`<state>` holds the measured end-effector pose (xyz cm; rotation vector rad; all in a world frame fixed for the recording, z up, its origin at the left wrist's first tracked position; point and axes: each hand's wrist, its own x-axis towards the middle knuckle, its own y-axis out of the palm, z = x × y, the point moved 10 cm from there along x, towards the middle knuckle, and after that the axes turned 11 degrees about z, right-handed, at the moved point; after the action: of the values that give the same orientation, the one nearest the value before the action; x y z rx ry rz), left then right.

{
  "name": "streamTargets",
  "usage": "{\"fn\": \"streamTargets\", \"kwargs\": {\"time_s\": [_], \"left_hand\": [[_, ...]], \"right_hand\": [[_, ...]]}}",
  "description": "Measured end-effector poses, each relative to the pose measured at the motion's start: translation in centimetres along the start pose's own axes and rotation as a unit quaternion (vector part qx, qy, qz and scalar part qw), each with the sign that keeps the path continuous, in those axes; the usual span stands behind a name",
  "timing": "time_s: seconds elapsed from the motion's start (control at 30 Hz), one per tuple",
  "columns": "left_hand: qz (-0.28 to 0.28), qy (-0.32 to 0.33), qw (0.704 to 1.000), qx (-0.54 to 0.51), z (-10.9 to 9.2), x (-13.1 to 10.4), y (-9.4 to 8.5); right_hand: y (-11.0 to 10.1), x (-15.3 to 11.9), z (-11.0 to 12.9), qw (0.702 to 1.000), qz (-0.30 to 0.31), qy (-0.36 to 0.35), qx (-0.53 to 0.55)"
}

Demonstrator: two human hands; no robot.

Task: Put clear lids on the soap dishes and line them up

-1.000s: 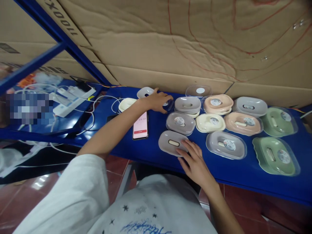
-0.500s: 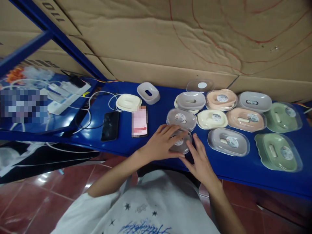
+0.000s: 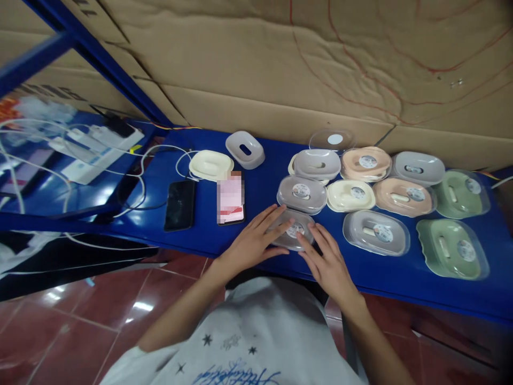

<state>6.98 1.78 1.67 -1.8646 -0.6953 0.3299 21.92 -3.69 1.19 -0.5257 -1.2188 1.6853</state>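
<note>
A grey soap dish with a clear lid and a round label (image 3: pixel 294 230) lies at the front of the blue table, between my hands. My left hand (image 3: pixel 258 235) rests on its left side, fingers spread out over the lid. At its right edge is my right hand (image 3: pixel 326 256), fingers stretched and apart, fingertips against the lid. Just behind sits another lidded grey soap dish (image 3: pixel 302 195). To the right are a lidded cream dish (image 3: pixel 351 194) and a lidded grey one (image 3: pixel 377 233).
Two green lidded dishes (image 3: pixel 452 248) and peach ones (image 3: pixel 404 197) stand on the right. A lit phone (image 3: pixel 231 198), a dark phone (image 3: pixel 180 205), a cream piece (image 3: pixel 211 164) and a grey tray (image 3: pixel 245 149) lie left. Cables and a power strip (image 3: pixel 102 155) are further left, cardboard behind.
My hands have moved slightly apart on the lidded grey dish, the left one shifting left and the fingers spreading more. The view has tilted a little.
</note>
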Motion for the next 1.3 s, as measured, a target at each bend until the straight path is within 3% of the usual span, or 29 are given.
{"fn": "streamTargets", "kwargs": {"time_s": [0.3,0.47,0.57,0.67,0.77,0.9,0.97,1.03,1.1,1.2,1.3], "left_hand": [[-0.053,0.015,0.998,-0.013,0.5,-0.4,0.2],[-0.037,0.018,0.996,-0.074,-0.3,-0.7,-0.5],[-0.018,0.021,0.990,-0.135,-0.9,-1.7,-0.6],[-0.030,0.004,0.985,-0.171,-0.7,-2.5,-1.0],[-0.061,-0.003,0.990,-0.131,-0.7,-2.1,-2.0],[-0.070,0.008,0.997,-0.011,-1.4,0.8,-3.1],[-0.052,-0.011,0.997,0.049,-1.1,2.7,-3.0],[-0.030,-0.027,0.995,0.091,-0.6,4.3,-2.7],[-0.013,-0.040,0.993,0.114,0.1,5.2,-2.4],[-0.015,-0.071,0.989,0.130,1.3,5.3,-2.5],[-0.047,-0.114,0.983,0.139,2.4,4.6,-3.3]], "right_hand": [[0.8,0.4,0.5,0.999,0.035,-0.011,-0.001],[0.4,0.6,0.0,0.999,0.041,0.003,0.003],[-0.9,0.2,0.3,0.999,0.038,-0.014,0.011],[-4.4,-1.2,0.0,1.000,-0.013,-0.020,-0.008],[-10.1,-3.4,-3.5,0.991,-0.117,0.034,-0.061],[-17.2,-6.0,-12.2,0.951,-0.235,0.141,-0.142],[-18.8,-6.2,-16.6,0.939,-0.244,0.181,-0.163],[-18.8,-5.7,-20.3,0.937,-0.214,0.228,-0.156],[-18.1,-4.9,-22.0,0.939,-0.166,0.262,-0.148],[-17.3,-3.2,-20.0,0.941,-0.147,0.249,-0.176],[-15.1,0.2,-15.8,0.972,-0.084,0.154,-0.155]]}}
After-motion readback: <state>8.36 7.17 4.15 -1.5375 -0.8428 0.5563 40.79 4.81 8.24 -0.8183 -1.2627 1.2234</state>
